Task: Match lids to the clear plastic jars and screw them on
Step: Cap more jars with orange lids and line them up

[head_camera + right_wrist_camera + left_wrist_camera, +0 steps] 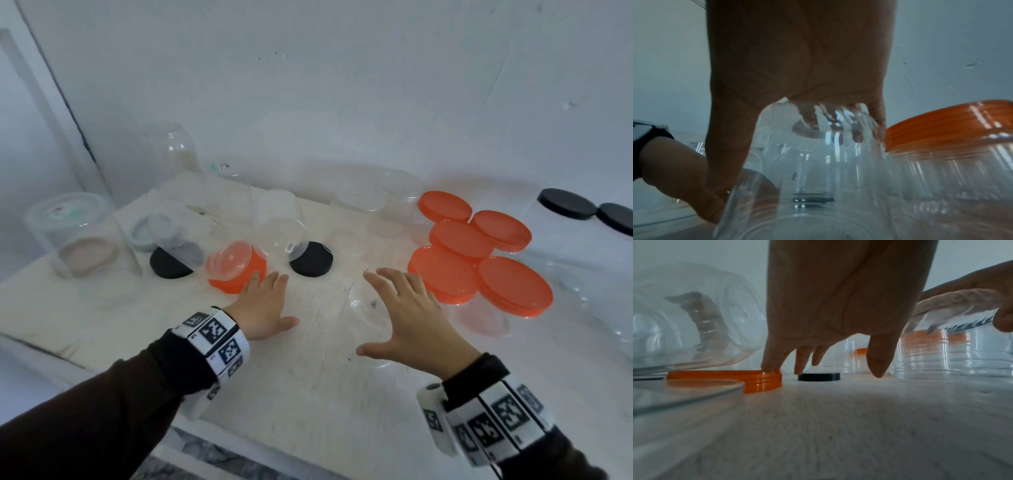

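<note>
A small orange lid lies on the white table, with a clear jar tipped on its side over it. My left hand reaches it with straight fingers; one fingertip touches the lid's rim, the thumb hanging apart. My right hand spreads over the top of another clear jar, which stands on the table. In the right wrist view its fingers curl over the far side of that jar and the thumb runs down the near side.
Several wide orange lids sit on clear jars at the right, close to my right hand. Two black lids lie among tipped clear jars. A big clear jar stands far left, and black-lidded jars far right. The wall is close behind.
</note>
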